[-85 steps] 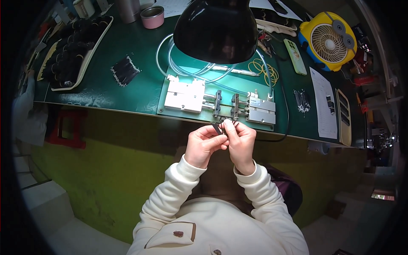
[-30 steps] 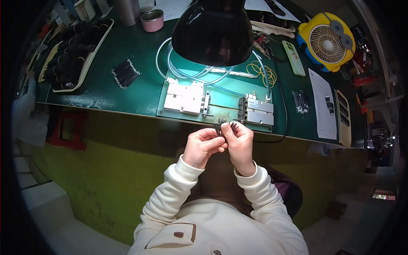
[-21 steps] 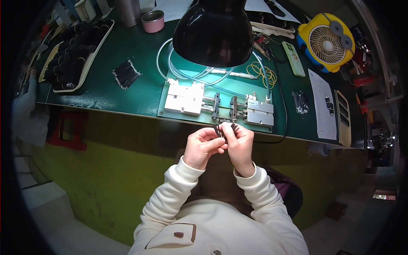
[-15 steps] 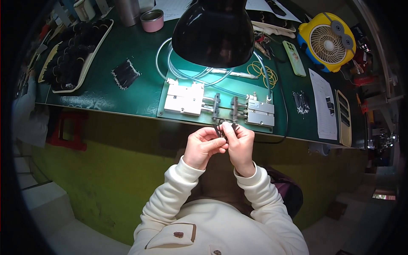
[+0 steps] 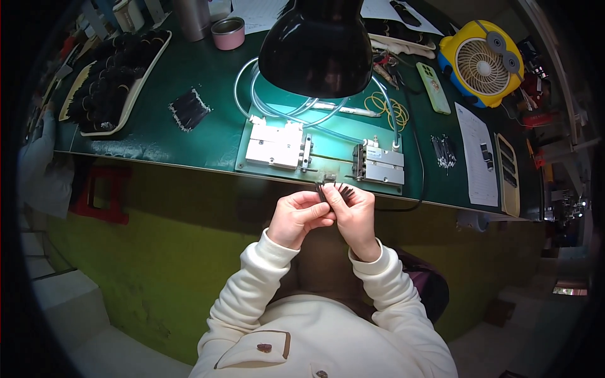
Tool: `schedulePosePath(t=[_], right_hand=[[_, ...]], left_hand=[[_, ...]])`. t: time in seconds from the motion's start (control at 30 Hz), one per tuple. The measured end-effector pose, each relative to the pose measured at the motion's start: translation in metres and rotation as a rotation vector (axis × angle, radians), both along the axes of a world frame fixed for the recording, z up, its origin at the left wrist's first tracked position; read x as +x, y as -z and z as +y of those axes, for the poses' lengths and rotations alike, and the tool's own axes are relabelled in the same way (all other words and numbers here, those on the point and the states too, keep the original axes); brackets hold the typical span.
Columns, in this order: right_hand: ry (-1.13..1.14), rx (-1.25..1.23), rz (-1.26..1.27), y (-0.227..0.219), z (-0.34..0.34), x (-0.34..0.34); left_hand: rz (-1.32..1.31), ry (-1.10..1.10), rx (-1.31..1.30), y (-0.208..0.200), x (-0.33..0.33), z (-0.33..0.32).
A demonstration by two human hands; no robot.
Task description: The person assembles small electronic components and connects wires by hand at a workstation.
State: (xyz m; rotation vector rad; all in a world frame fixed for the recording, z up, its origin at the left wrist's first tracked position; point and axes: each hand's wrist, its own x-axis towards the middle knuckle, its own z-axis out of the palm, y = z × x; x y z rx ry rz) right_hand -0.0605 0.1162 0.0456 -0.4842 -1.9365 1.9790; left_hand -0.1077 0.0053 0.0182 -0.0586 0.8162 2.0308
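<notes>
My left hand (image 5: 301,217) and my right hand (image 5: 353,211) meet just below the front edge of the green bench. Together they pinch a small bundle of thin black strips (image 5: 332,189) that fans out above my fingertips. Right above the hands sits a metal fixture (image 5: 324,154) on a green plate, with a silver block on the left, a silver block on the right and clear tubes running to it. A black lamp shade (image 5: 317,43) hangs over the fixture and hides part of the tubing.
A cream tray of black parts (image 5: 113,88) lies at the bench's far left, a loose pile of black strips (image 5: 188,109) beside it. A pink cup (image 5: 228,33), yellow fan (image 5: 482,62), green phone (image 5: 435,88), paper sheet (image 5: 476,157) and more black strips (image 5: 444,152) lie around.
The fixture's two inner clamps have slid apart to the silver blocks. My hands stay joined on the black strips at the bench edge, barely shifted.
</notes>
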Motion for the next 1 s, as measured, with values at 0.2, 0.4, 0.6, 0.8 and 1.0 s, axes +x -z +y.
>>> schedulePosePath(t=[0.2, 0.4, 0.6, 0.8, 1.0], right_hand=[[0.035, 0.028, 0.025, 0.0008, -0.0016, 0.0004], [-0.002, 0.019, -0.018, 0.0029, 0.0009, 0.0018], [0.033, 0.03, 0.011, 0.0042, 0.0004, 0.0004], [0.007, 0.02, -0.004, 0.0046, 0.0003, 0.0028], [0.008, 0.096, 0.023, 0.0027, -0.001, 0.0048]], left_hand=[[-0.005, -0.002, -0.013, -0.0005, 0.0001, -0.0008], [-0.006, -0.007, 0.031, 0.0033, 0.0009, 0.0013], [-0.034, -0.012, 0.071, 0.0038, 0.0025, 0.0036], [-0.018, 0.04, 0.058, 0.0029, 0.0007, 0.003], [-0.02, 0.071, 0.055, 0.0033, -0.0012, 0.0014]])
